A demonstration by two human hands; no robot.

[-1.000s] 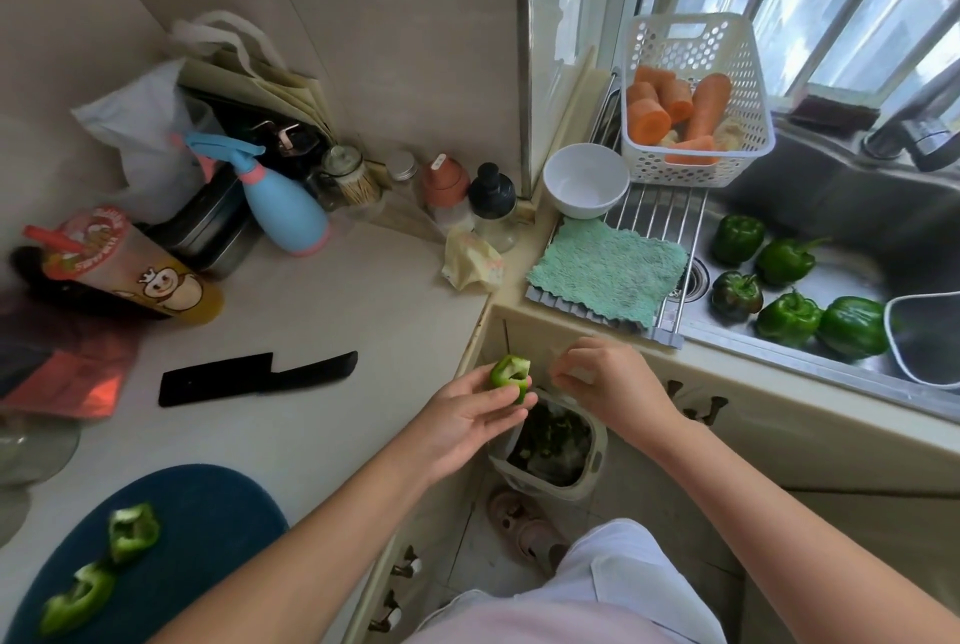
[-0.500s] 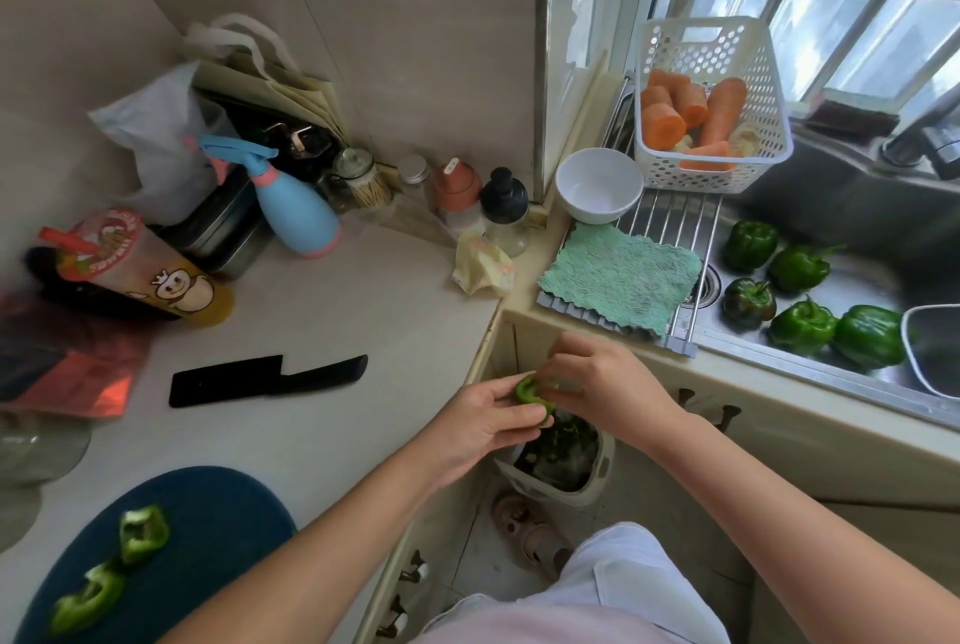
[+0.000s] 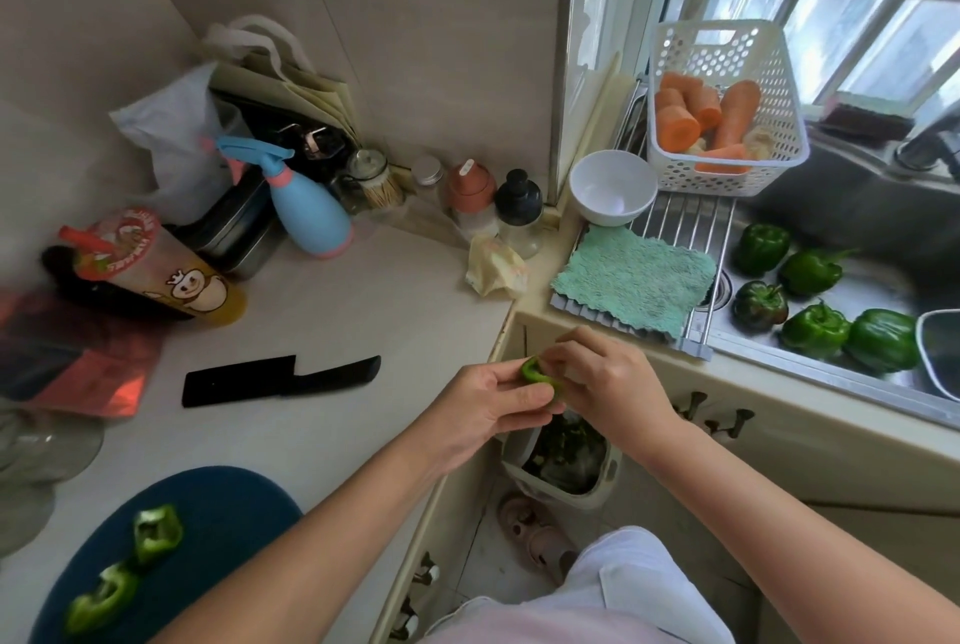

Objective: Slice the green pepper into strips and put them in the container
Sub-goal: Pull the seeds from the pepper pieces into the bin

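"Starting big: where's the cutting board (image 3: pixel 223 503)?"

"Down-left of the left hand (image 3: pixel 488 407), the nearer one, with two pepper chunks (image 3: pixel 156 534) on it."

"The bin (image 3: pixel 587 500)?"

"Straight below both hands."

"The knife (image 3: pixel 280 380)?"

"Left of the left hand, lying lengthwise left to right, untouched."

"And the hands?"

"Both pinch one small pepper piece (image 3: pixel 537 374) between them. The right hand (image 3: pixel 613 378) curls its fingers into it, likely clearing seeds before slicing."

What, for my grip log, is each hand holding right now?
Left hand: holds the pepper piece.
Right hand: pinches the same pepper piece.
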